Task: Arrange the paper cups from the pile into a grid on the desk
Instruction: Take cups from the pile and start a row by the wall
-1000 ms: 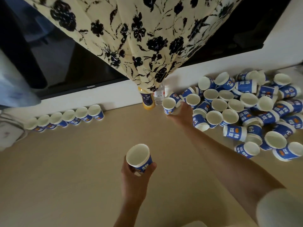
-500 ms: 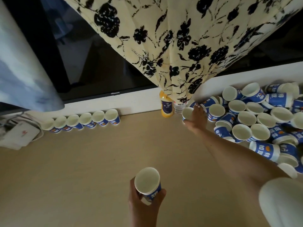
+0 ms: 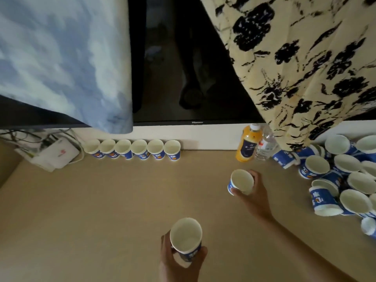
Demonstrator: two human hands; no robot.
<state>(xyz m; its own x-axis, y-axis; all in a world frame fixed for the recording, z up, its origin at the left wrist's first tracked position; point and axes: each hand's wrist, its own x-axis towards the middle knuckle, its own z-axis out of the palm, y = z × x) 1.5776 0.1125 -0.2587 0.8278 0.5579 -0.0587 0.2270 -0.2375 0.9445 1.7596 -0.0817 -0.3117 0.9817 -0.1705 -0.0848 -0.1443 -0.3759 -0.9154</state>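
Note:
A pile of blue-and-white paper cups lies at the right of the beige desk, some upright and some on their sides. Several cups stand upright in a row along the back wall at the left. My right hand grips one paper cup above the desk, left of the pile. My left hand holds a second paper cup upright near the bottom middle of the view.
An orange juice bottle and a clear water bottle stand at the back between the row and the pile. A white router with cables sits at the back left. A dark screen and hanging cloths rise behind the desk.
My right hand has lifted a cup from the pile's left edge and moved it left and nearer to me. The view has swung left; my left hand still holds its cup.

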